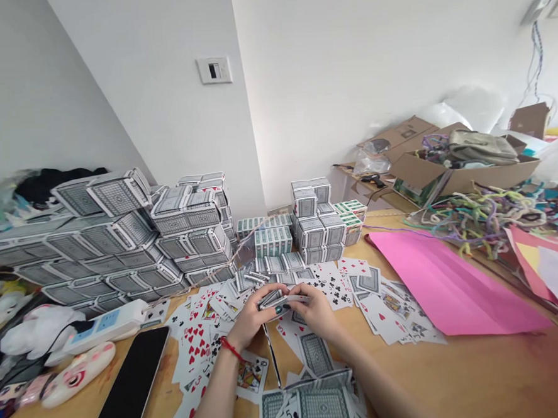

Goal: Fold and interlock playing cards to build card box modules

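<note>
My left hand (248, 318), with a red string on its wrist, is closed around a few playing cards (271, 299) that look folded or stacked. The fingers of my right hand (314, 309) pinch the right end of the same cards, and fingers partly cover them. Under and around both hands lie loose playing cards (196, 343), some face up. Nearest my forearms, a pile of cards (324, 409) shows mostly patterned grey-green backs. Just beyond the fingers sit small card blocks (277, 264).
Stacked blocks of folded cards (86, 236) rise at the left, with a smaller stack (321, 231) at centre. A black phone (129, 388) and a white power strip (109, 323) lie left. Pink paper (449, 287), tangled pipe cleaners (487, 215) and a cardboard box (485, 174) are right.
</note>
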`<state>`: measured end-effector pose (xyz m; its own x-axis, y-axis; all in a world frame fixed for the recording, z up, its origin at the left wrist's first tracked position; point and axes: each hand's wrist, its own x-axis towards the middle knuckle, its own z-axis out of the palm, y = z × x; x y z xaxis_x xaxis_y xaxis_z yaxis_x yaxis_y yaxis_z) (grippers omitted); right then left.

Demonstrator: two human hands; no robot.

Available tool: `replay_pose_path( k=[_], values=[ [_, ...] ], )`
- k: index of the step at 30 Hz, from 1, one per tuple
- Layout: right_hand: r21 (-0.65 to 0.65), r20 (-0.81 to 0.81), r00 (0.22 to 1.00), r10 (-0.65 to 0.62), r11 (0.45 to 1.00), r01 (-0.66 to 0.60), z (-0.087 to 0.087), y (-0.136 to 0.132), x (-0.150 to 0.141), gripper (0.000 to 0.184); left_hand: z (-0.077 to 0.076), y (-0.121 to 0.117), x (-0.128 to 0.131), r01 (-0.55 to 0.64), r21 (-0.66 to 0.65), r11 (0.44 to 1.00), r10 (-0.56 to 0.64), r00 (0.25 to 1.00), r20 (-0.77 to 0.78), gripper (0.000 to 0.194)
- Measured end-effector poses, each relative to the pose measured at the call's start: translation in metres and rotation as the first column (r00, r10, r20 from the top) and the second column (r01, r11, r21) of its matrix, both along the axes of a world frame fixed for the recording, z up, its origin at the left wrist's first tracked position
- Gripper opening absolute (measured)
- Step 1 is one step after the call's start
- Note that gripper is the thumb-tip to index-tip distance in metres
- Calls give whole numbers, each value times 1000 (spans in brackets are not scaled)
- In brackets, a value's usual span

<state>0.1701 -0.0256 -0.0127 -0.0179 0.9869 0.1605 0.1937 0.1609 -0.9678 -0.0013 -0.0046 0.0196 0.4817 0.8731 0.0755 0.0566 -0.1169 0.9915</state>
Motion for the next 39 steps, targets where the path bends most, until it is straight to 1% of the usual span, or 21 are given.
replay_pose_path(
  k=[3,5,7,9,12,15,19,25,32,35,39],
  values=[
    [24,14,999,47,999,-47,2,-4,-3,5,-3,1,3,-63,3,998,63,998,-23,42],
    [46,17,997,75,996,-76,1,-5,-5,8,-6,1,5,-90,-35,995,89,996,-19,46],
    [42,-10,996,86,995,-86,-1,-5,-4,11,-8,2,6,-106,-89,990,106,994,-2,48],
    [8,-73,994,82,997,-82,-3,-3,-1,13,-10,4,7,-118,-119,986,121,993,13,51],
    [-40,-152,986,72,996,-79,-7,4,6,11,-11,5,6,-142,-103,985,143,990,5,53],
    [-56,-172,983,65,996,-76,-10,10,12,9,-12,6,6,-158,-76,985,156,987,-32,51],
    [-69,-184,982,52,995,-65,-13,11,10,13,-10,6,8,-151,-69,986,147,987,-61,50],
    [-75,-182,983,39,996,-53,-16,11,7,18,-5,4,10,-135,-68,988,131,989,-67,50],
    [-96,-160,986,37,994,-53,-18,9,4,18,-7,4,10,-109,-118,987,104,993,-47,54],
    [-93,-152,988,27,995,-41,-19,9,7,17,-7,2,9,-82,-78,994,82,997,-3,53],
    [-76,-155,988,9,997,-21,-17,11,17,21,-5,-1,4,-59,-1,998,59,996,65,56]
  ],
)
